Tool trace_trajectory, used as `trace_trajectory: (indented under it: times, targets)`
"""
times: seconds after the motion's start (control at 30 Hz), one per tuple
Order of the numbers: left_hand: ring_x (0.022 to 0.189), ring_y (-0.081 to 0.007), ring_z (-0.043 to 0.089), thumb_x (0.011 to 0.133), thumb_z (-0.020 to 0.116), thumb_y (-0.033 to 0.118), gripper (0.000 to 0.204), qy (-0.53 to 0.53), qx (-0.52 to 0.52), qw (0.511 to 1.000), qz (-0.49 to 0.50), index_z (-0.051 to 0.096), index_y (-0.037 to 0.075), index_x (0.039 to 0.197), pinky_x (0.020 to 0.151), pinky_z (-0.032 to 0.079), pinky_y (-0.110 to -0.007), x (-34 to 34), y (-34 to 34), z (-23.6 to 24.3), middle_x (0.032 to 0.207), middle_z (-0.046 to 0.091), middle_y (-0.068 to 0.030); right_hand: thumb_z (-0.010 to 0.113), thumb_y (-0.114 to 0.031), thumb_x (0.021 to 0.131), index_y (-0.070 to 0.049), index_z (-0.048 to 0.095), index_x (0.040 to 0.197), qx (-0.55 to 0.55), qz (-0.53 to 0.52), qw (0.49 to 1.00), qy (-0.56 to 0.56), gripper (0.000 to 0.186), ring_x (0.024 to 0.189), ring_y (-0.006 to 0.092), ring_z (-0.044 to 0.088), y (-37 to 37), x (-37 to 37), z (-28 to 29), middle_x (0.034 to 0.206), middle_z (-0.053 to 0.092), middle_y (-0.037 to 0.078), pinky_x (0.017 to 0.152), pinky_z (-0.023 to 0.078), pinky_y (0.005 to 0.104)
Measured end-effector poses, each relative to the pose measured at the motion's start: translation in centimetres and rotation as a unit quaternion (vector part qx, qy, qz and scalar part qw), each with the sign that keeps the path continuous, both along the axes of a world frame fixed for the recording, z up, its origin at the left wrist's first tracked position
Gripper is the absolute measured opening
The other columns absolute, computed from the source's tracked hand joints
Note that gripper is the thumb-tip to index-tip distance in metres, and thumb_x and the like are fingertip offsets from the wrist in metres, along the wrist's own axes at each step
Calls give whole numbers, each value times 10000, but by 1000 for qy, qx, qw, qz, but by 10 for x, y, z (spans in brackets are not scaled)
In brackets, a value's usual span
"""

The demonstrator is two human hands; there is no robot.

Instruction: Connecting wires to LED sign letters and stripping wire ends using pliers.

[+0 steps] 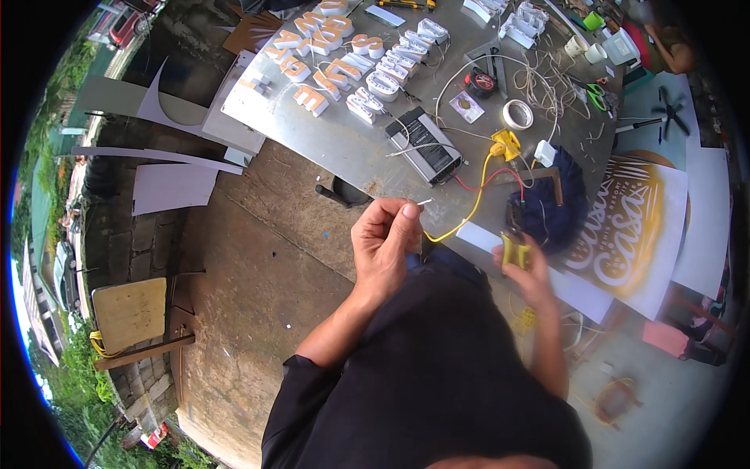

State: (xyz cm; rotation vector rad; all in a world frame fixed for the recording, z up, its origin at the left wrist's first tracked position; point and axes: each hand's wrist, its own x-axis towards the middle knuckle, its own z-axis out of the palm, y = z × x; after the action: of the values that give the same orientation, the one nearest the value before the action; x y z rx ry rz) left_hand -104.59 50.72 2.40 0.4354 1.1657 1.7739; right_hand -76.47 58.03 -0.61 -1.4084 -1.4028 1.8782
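My left hand pinches a thin white piece, perhaps a wire end, beside the metal table's near edge. My right hand grips yellow-handled pliers, slightly blurred, by a dark blue cloth bundle. A yellow cable runs from near my left hand to a yellow socket with a white plug beside it. A silver-and-black power supply with red wires lies farther up the table.
Channel letters, a tape roll, tape measure, green scissors and tangled cords cover the table. A printed stencil panel stands right. A person is at top right. Boards lie left; concrete floor is below.
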Motion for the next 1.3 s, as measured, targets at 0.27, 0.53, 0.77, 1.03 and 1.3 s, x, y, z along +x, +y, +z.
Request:
trace_trajectory:
  times: [0.27,0.53,0.77,1.03,1.3]
  targets:
    - [907,-231,693,1050,555,131,142,110,90,986,92,581,-7,1028,869,586,-403,42,4,43,1033,628,-137,738,-91,815,52,484,1365,397,193,896,-44,622,1057,377,592,6,-71,79,1172,577,227,933,464,445]
    - [1108,-326,671,1049,515,78,96,87,169,976,106,525,-17,1042,926,595,-418,75,6,56,1225,525,-157,749,-79,670,63,461,1376,511,231,828,-4,776,1050,399,557,34,-66,90,1202,567,231,930,423,482]
    - [1064,-303,679,1034,514,29,58,151,155,963,162,534,-15,1001,897,583,-405,98,9,50,1131,561,-150,755,-100,695,64,470,1366,496,281,821,42,747,1029,399,563,53,-53,82,1178,582,223,914,430,482]
    - [1044,-282,684,1018,540,12,56,222,124,944,211,559,-30,987,893,582,-397,118,13,52,1118,575,-157,750,-106,733,67,474,1355,476,307,818,102,702,997,412,581,67,-44,74,1144,595,226,907,441,492]
    - [1020,-264,691,1005,575,11,56,269,85,928,242,575,-36,976,889,581,-383,135,23,55,1085,601,-160,739,-81,750,60,500,1319,438,327,826,138,633,974,402,601,83,-34,68,1119,610,216,869,463,481]
